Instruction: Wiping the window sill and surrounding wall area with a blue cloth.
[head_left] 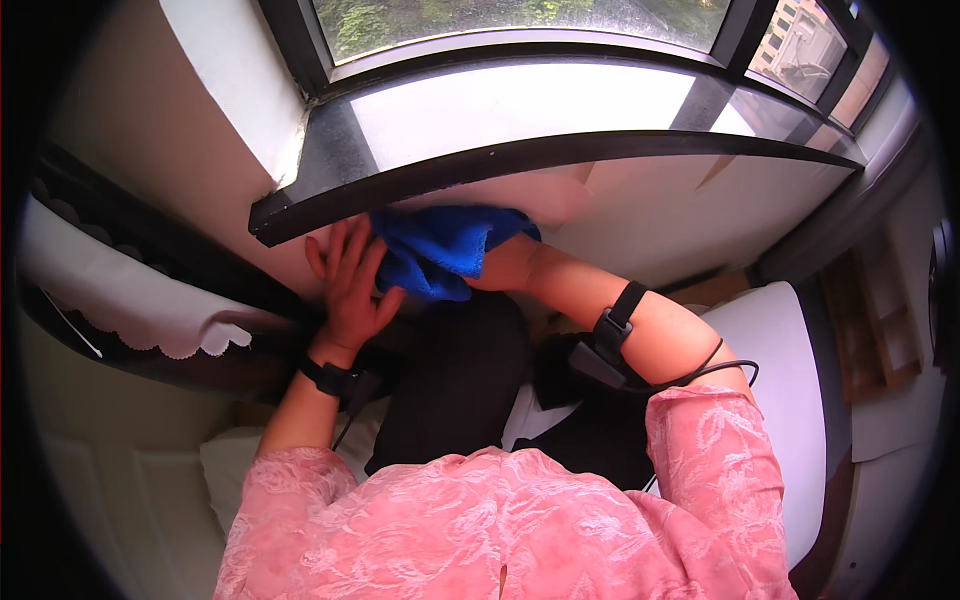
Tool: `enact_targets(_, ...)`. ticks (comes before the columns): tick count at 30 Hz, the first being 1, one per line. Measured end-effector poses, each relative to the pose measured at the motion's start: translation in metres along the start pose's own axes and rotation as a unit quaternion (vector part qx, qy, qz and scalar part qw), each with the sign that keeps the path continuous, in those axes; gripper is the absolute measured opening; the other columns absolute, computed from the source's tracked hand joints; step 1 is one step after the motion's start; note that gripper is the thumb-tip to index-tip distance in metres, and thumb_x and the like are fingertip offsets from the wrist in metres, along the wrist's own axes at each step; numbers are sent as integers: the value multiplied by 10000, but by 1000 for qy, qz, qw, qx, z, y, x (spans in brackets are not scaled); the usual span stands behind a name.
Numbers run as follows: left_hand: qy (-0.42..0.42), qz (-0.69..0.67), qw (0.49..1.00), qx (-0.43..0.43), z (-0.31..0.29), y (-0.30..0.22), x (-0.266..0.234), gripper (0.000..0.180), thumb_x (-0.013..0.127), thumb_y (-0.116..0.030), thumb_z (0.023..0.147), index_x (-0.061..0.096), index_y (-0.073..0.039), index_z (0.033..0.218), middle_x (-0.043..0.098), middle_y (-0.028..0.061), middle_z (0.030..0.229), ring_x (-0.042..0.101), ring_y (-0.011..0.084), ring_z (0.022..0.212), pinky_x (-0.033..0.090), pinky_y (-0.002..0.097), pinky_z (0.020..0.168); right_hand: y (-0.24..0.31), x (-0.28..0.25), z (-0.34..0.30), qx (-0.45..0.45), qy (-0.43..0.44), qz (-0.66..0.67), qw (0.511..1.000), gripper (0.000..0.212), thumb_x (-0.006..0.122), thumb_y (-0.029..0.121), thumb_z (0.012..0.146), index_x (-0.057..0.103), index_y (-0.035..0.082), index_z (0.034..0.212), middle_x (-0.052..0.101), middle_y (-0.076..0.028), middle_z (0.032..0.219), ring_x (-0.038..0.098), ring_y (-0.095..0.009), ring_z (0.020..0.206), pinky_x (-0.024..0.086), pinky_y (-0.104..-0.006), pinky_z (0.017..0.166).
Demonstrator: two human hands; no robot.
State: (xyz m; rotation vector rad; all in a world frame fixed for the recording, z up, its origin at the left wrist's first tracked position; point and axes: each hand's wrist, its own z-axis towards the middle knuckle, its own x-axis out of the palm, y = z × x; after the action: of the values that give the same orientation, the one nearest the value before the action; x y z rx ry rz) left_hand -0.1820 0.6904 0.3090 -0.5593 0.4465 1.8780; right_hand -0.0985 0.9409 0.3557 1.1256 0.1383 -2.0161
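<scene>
A blue cloth [432, 245] is bunched against the pale wall just under the dark-edged window sill. My right hand [503, 264] reaches across from the right and holds it; the cloth covers most of the fingers. My left hand [352, 280] is beside the cloth on its left, fingers spread and laid on the wall below the sill's left corner. Nothing is in that hand. A black strap with a small device goes round my left wrist, and another is on my right forearm with a cable.
Above my hands the window sill [530, 105] juts out with a dark curved front edge [560, 147]. A dark piece of furniture with a white scalloped cover [150, 300] stands close on the left. At the right are a white surface [790, 370] and wooden shelving [875, 320].
</scene>
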Motion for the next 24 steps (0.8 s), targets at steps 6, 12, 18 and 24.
enact_targets(6,53,30,998,17,1,-8,1,550,770,-305,822,635,-122,1322,438,162,1610,346,390,1521,89,648,1224,-8,-1,-19,26,53,-21,998,480,501,277,1059,498,208,1535,602,-120,1451,616,-310,1285,474,-409,1096)
enact_targets(12,114,9,993,3,-13,-20,-2,528,797,-188,777,662,-147,1286,437,139,1605,388,385,1487,221,636,1189,-10,-4,-46,19,71,-90,993,490,535,239,1026,521,225,1515,647,-86,1364,664,-296,1185,515,-395,1005)
enact_targets(18,160,-170,972,5,-22,-32,18,605,721,-23,806,627,-160,1388,614,98,1378,671,327,1107,549,429,922,-34,22,-114,168,231,-49,957,533,500,198,1011,479,175,1543,554,-115,1502,528,-291,1393,420,-428,1151)
enact_targets(24,295,-220,927,-70,-57,-38,55,525,656,-28,879,618,-132,1393,643,131,1297,672,335,1103,552,415,946,-47,62,-104,241,281,66,927,537,510,210,1003,483,161,1538,548,-122,1508,524,-299,1395,420,-432,1151)
